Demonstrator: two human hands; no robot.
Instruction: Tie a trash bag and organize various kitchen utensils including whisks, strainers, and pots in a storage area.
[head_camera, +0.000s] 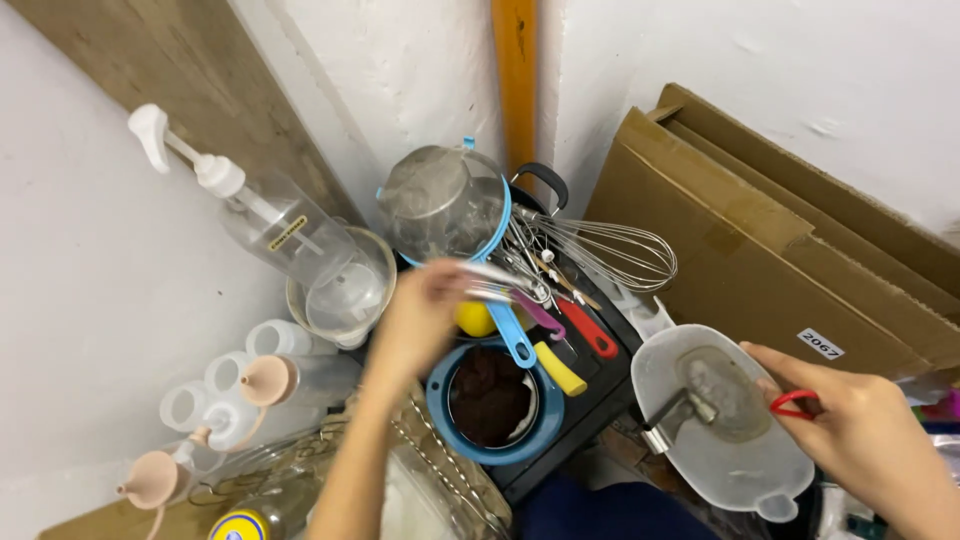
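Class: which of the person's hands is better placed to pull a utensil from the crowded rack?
Left. The left hand is already at the metal utensils; the right hand holds a translucent lid.

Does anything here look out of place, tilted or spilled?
Nothing looks spilled. The pump bottle lies tilted against the wall, and the steel pot rests tipped on the crowded utensil pile. The left hand reaches there; the right hand holds a plastic lid.

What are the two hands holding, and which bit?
The right hand grips a translucent plastic lid by its edge. The blurred left hand reaches among the metal utensils; its hold cannot be told.
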